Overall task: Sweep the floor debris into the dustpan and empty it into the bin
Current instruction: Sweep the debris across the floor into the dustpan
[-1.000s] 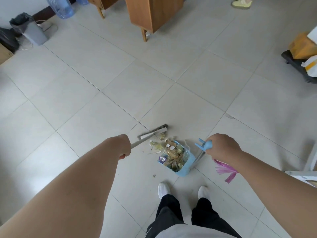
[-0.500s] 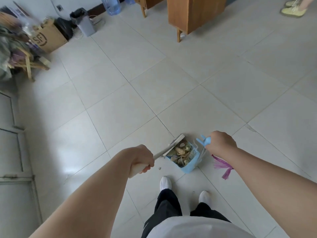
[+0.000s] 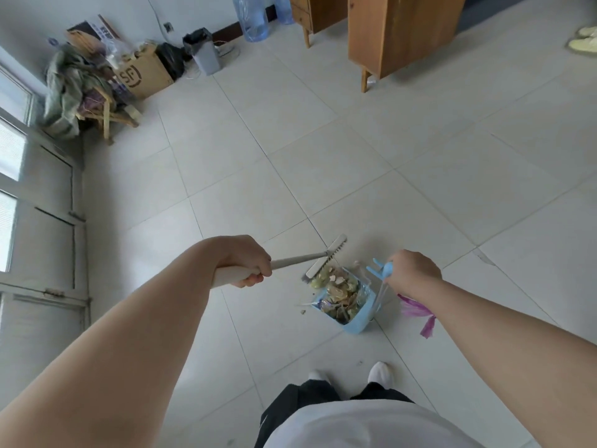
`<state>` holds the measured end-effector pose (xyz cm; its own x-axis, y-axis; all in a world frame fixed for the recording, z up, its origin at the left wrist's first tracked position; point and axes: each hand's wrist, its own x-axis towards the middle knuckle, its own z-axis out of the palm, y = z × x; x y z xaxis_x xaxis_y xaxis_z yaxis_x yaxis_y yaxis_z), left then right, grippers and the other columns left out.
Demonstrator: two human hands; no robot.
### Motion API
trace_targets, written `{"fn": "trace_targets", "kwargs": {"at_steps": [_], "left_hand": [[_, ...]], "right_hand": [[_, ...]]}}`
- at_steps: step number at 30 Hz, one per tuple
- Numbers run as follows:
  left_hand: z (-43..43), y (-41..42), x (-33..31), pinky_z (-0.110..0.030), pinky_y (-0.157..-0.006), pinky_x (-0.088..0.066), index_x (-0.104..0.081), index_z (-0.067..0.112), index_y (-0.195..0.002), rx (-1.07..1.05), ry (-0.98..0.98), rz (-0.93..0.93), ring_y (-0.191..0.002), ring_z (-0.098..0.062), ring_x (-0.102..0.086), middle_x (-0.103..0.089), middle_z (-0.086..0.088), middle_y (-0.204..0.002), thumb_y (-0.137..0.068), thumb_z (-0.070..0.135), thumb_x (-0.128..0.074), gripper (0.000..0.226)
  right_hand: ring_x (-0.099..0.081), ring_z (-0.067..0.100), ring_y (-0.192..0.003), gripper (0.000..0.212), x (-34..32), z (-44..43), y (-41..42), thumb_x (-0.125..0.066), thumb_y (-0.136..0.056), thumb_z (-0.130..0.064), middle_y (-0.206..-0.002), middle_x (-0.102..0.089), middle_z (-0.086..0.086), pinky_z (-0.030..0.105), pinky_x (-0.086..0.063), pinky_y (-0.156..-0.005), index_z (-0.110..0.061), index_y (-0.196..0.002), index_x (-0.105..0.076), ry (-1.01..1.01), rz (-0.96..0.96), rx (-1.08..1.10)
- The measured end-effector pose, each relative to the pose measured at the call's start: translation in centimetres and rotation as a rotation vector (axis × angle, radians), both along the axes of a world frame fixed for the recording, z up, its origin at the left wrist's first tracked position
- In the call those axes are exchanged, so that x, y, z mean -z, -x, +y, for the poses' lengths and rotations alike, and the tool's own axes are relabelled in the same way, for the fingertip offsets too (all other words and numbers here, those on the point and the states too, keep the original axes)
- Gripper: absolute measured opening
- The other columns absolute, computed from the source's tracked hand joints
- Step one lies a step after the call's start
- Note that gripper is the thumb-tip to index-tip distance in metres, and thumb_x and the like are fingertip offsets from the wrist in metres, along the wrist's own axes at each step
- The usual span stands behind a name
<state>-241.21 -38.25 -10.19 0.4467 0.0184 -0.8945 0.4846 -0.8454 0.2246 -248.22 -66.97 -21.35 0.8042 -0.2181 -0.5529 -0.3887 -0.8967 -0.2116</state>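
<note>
My left hand [image 3: 245, 263], at centre frame, has its fingers curled tight round the pale handle of the white long-handled broom [image 3: 300, 260], whose flat brush head lies aslant at the upper-left lip of the light-blue plastic dustpan [image 3: 361, 321], its bristles touching the top of the heap inside. My right hand [image 3: 412, 273], just right of centre, grips the upper end of the dustpan's thin upright handle, fingers wrapped round the blue knob. The dustpan sits in the lower centre of the frame, a little right, just ahead of my white shoes [image 3: 381, 373]; I cannot tell whether its base rests on the pale tiled floor [image 3: 323, 163]. It is heaped with the mixed debris of wrappers and yellow-green scraps [image 3: 339, 292], and one small crumb [image 3: 303, 312] lies on the tile just beside its left edge. A purple plastic strip [image 3: 416, 310] hangs below my right wrist. The grey bin with a black liner [image 3: 203, 54] stands well apart, in the upper left of the frame against the wall, beside a brown cardboard box [image 3: 145, 74]. A brown wooden cabinet [image 3: 397, 33] stands at upper right.
</note>
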Motion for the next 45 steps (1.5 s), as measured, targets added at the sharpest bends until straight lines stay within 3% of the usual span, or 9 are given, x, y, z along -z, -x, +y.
{"fn": "trace_targets", "kwargs": {"at_steps": [5,12,15,23,29,33,37,41,45], "left_hand": [[1.8,1.0,2.0,-0.019,-0.044,-0.04,-0.065,0.002,-0.101,-0.111,0.004,-0.024,-0.047,-0.018,-0.048,-0.056,-0.009,-0.06,-0.082,0.002,-0.06,0.02],[4.1,5.0,7.7,-0.022,-0.048,-0.039,-0.059,-0.003,-0.087,-0.234,-0.051,-0.068,-0.046,-0.02,-0.048,-0.056,-0.012,-0.061,-0.081,-0.004,-0.055,0.007],[4.1,6.7,9.5,-0.022,-0.048,-0.038,-0.057,-0.002,-0.085,-0.289,-0.06,-0.05,-0.045,-0.02,-0.048,-0.056,-0.013,-0.061,-0.082,-0.004,-0.055,0.004],[1.1,7.8,13.4,-0.023,-0.047,-0.042,-0.058,-0.006,-0.112,-0.189,-0.079,-0.012,-0.042,-0.021,-0.05,-0.057,-0.015,-0.067,-0.081,-0.006,-0.052,0.032],[-2.4,10.1,10.2,-0.025,-0.051,-0.042,-0.061,0.002,-0.118,0.071,-0.081,0.145,-0.052,-0.023,-0.051,-0.057,-0.011,-0.065,-0.082,0.002,-0.054,0.037],[-2.2,11.0,6.6,-0.023,-0.045,-0.038,-0.064,0.001,-0.107,-0.007,-0.012,0.193,-0.046,-0.021,-0.045,-0.051,-0.01,-0.056,-0.082,0.0,-0.056,0.026],[-2.1,11.7,3.6,-0.022,-0.045,-0.038,-0.063,0.004,-0.096,-0.036,-0.003,0.171,-0.048,-0.021,-0.045,-0.051,-0.01,-0.059,-0.082,0.001,-0.057,0.016],[-2.7,11.9,1.9,-0.022,-0.045,-0.039,-0.065,0.003,-0.106,-0.038,-0.034,0.108,-0.047,-0.02,-0.046,-0.053,-0.01,-0.062,-0.084,0.0,-0.057,0.024],[-2.0,11.6,0.5,-0.022,-0.046,-0.039,-0.063,0.007,-0.094,-0.089,-0.042,0.065,-0.048,-0.02,-0.047,-0.054,-0.01,-0.063,-0.083,0.001,-0.058,0.013]], "right_hand": [[-0.057,0.026,-0.072,0.014,-0.8,0.9,1.9,-0.063,-0.082,-0.014,-0.08,-0.062,0.002,0.02,-0.031,-0.049,-0.017,-0.093,-0.07,0.037,-0.01,-0.026],[-0.055,0.026,-0.074,0.005,-1.1,2.8,5.0,-0.062,-0.084,-0.013,-0.08,-0.056,0.002,0.024,-0.039,-0.059,-0.017,-0.085,-0.058,0.117,0.008,-0.033],[-0.056,0.026,-0.073,0.013,-0.9,2.7,5.5,-0.061,-0.08,-0.012,-0.081,-0.059,0.002,0.023,-0.038,-0.057,-0.018,-0.09,-0.066,0.124,0.026,-0.041],[-0.056,0.025,-0.075,0.015,-0.2,0.0,5.2,-0.063,-0.083,-0.017,-0.086,-0.062,0.002,0.023,-0.038,-0.06,-0.02,-0.096,-0.07,0.098,0.014,-0.065],[-0.052,0.028,-0.078,0.016,-0.1,-0.3,3.7,-0.059,-0.085,-0.012,-0.09,-0.061,0.006,0.025,-0.04,-0.066,-0.013,-0.1,-0.066,0.054,0.006,-0.019],[-0.056,0.03,-0.083,0.009,-0.4,-0.6,3.4,-0.058,-0.086,-0.011,-0.095,-0.064,0.008,0.026,-0.041,-0.067,-0.012,-0.095,-0.061,0.03,-0.008,-0.017],[-0.054,0.026,-0.074,0.005,-0.6,-0.9,3.8,-0.058,-0.088,-0.011,-0.08,-0.057,0.006,0.022,-0.034,-0.051,-0.01,-0.086,-0.054,0.046,-0.011,-0.048],[-0.054,0.026,-0.077,0.004,-0.6,-1.5,4.3,-0.058,-0.087,-0.011,-0.086,-0.059,0.006,0.024,-0.038,-0.059,-0.012,-0.091,-0.059,0.044,-0.008,-0.065],[-0.055,0.026,-0.075,0.014,-0.4,-2.9,5.1,-0.06,-0.084,-0.014,-0.081,-0.058,0.003,0.025,-0.04,-0.061,-0.013,-0.096,-0.067,0.061,-0.004,-0.074]]}}
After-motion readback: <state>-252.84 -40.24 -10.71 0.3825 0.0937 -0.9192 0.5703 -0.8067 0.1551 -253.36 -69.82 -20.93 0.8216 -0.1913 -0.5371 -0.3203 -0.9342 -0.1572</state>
